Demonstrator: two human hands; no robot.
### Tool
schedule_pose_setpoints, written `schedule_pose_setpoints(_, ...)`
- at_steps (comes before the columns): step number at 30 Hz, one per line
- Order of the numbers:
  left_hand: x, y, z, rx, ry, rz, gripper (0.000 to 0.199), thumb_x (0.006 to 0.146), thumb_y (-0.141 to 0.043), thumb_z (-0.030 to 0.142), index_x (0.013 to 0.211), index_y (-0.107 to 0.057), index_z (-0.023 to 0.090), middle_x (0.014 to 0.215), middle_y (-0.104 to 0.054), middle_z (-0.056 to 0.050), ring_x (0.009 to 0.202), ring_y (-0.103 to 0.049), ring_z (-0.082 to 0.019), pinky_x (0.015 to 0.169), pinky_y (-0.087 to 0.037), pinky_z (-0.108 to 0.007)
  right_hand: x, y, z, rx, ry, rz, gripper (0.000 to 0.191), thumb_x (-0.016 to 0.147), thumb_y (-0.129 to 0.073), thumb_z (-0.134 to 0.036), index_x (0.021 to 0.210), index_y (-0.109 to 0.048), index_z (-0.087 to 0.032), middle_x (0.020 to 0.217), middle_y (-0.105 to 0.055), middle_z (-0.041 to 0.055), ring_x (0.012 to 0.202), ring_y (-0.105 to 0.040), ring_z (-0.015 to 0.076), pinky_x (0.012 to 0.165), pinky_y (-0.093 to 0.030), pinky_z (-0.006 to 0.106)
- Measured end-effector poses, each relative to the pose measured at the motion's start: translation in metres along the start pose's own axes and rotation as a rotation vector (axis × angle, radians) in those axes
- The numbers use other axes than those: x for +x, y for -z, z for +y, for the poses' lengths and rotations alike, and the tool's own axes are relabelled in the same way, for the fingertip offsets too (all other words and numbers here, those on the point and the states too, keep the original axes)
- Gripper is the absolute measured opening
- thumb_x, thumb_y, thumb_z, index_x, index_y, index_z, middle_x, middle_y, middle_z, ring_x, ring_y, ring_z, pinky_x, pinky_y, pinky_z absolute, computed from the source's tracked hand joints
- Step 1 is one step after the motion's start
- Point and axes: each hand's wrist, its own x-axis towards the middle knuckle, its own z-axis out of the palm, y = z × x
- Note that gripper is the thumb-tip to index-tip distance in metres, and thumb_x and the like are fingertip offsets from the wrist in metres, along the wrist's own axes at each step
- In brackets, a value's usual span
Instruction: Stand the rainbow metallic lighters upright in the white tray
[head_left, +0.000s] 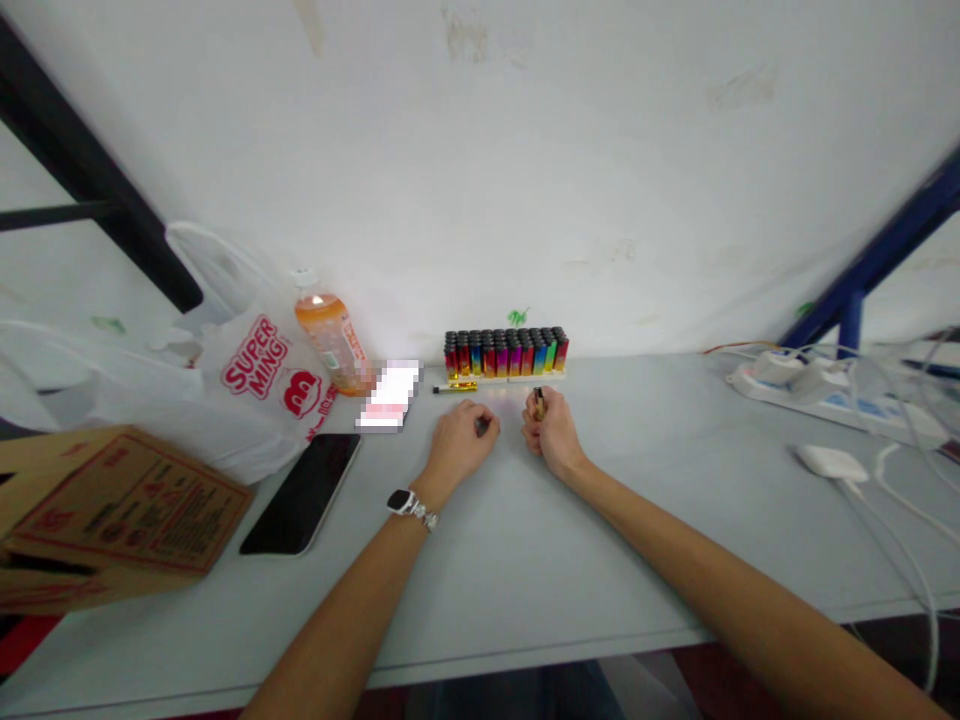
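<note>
My right hand (556,432) is closed round a gold lighter (539,405) with a black top, held upright. To its left, my left hand (459,442) rests low over the table with its fingers curled in. A small dark thing (481,426) shows between its thumb and fingers, too little of it to name. Behind both hands, rows of shiny multicoloured lighters (506,355) with black tops stand upright in a low whitish holder (491,380). One yellow-gold lighter (459,387) lies on its side in front of the holder's left end.
On the left are a cardboard box (142,510), a white plastic bag (225,390), an orange drink bottle (334,335), a black phone (304,495) and a blurred lit screen (390,395). A power strip (832,395) and white charger (831,462) with cables lie right. A wall (600,180) stands behind.
</note>
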Motion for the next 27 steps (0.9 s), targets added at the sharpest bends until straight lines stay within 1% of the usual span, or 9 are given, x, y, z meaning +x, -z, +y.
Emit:
schedule_pose_setpoints(2, 0.000, 0.000, 0.000, 0.002, 0.001, 0.000, 0.016, 0.089, -0.058, 0.023, 0.077, -0.068, 0.018, 0.079, -0.062, -0.002, 0.065, -0.053, -0.013, 0.062, -0.037, -0.026, 0.000, -0.001, -0.001, 0.023, 0.005, -0.009, 0.039, 0.090, -0.037, -0.054, 0.066, -0.038, -0.024, 0.045, -0.025, -0.0099, 0.035, -0.020, 0.0077, 0.036, -0.012, 0.021)
schedule_pose_setpoints(6, 0.000, 0.000, -0.001, -0.010, -0.005, -0.003, 0.017, 0.089, -0.058, 0.025, 0.078, -0.068, 0.018, 0.081, -0.062, -0.002, 0.066, -0.054, -0.013, 0.064, -0.038, -0.026, 0.002, -0.001, 0.002, -0.028, 0.198, -0.058, 0.046, 0.081, -0.058, -0.065, 0.077, -0.056, -0.020, 0.049, -0.035, -0.0095, 0.041, -0.029, 0.0068, 0.040, -0.021, 0.021)
schedule_pose_setpoints(9, 0.001, -0.001, -0.001, -0.013, -0.005, -0.007, 0.018, 0.089, -0.058, 0.027, 0.078, -0.068, 0.018, 0.080, -0.062, -0.002, 0.066, -0.054, -0.013, 0.065, -0.038, -0.027, 0.009, 0.004, 0.003, -0.097, 0.290, -0.080, 0.045, 0.079, -0.064, -0.063, 0.087, -0.063, -0.019, 0.057, -0.050, -0.0055, 0.049, -0.044, 0.0093, 0.048, -0.035, 0.023)
schedule_pose_setpoints(11, 0.001, 0.000, -0.001, -0.017, -0.006, -0.010, 0.018, 0.089, -0.058, 0.027, 0.078, -0.068, 0.018, 0.081, -0.062, -0.002, 0.067, -0.054, -0.014, 0.066, -0.039, -0.027, 0.015, 0.012, 0.000, -0.172, 0.362, -0.071, 0.042, 0.080, -0.065, -0.060, 0.089, -0.067, -0.018, 0.068, -0.061, -0.0004, 0.061, -0.055, 0.0128, 0.059, -0.044, 0.025)
schedule_pose_setpoints(13, 0.001, 0.000, 0.001, -0.024, -0.001, -0.017, 0.017, 0.089, -0.058, 0.027, 0.078, -0.068, 0.018, 0.082, -0.062, -0.002, 0.068, -0.054, -0.014, 0.067, -0.039, -0.027, 0.023, 0.024, -0.007, -0.323, 0.474, -0.033, 0.038, 0.080, -0.067, -0.055, 0.089, -0.072, -0.018, 0.084, -0.068, 0.0053, 0.076, -0.060, 0.0160, 0.065, -0.046, 0.027)
schedule_pose_setpoints(15, 0.001, 0.001, 0.002, -0.026, 0.012, -0.027, 0.017, 0.089, -0.059, 0.027, 0.078, -0.068, 0.018, 0.084, -0.063, -0.002, 0.068, -0.054, -0.014, 0.068, -0.040, -0.027, 0.032, 0.039, -0.018, -0.516, 0.582, 0.021, 0.034, 0.081, -0.068, -0.050, 0.090, -0.076, -0.018, 0.096, -0.069, 0.0084, 0.082, -0.060, 0.0174, 0.065, -0.045, 0.027)
schedule_pose_setpoints(18, 0.002, 0.002, 0.003, -0.020, 0.022, -0.040, 0.018, 0.089, -0.059, 0.029, 0.077, -0.067, 0.019, 0.085, -0.064, -0.002, 0.068, -0.055, -0.014, 0.067, -0.039, -0.027, 0.049, 0.063, -0.036, -0.668, 0.666, 0.075, 0.030, 0.083, -0.066, -0.042, 0.097, -0.076, -0.018, 0.089, -0.069, 0.0067, 0.070, -0.058, 0.0152, 0.065, -0.046, 0.029)
schedule_pose_setpoints(21, 0.003, 0.002, 0.003, -0.021, 0.026, -0.043, 0.019, 0.090, -0.058, 0.030, 0.077, -0.067, 0.019, 0.086, -0.064, -0.003, 0.069, -0.055, -0.014, 0.067, -0.039, -0.028, 0.066, 0.080, -0.048, -0.739, 0.681, 0.119, 0.028, 0.081, -0.065, -0.035, 0.100, -0.072, -0.016, 0.079, -0.068, 0.0036, 0.062, -0.057, 0.0144, 0.065, -0.048, 0.030)
schedule_pose_setpoints(27, 0.003, 0.000, 0.002, -0.012, 0.037, -0.044, 0.019, 0.090, -0.058, 0.031, 0.078, -0.068, 0.019, 0.085, -0.064, -0.002, 0.069, -0.055, -0.015, 0.067, -0.039, -0.028, 0.088, 0.087, -0.056, -0.822, 0.653, 0.036, 0.018, 0.079, -0.064, -0.031, 0.093, -0.065, -0.018, 0.070, -0.066, 0.0003, 0.061, -0.061, 0.0153, 0.064, -0.050, 0.029)
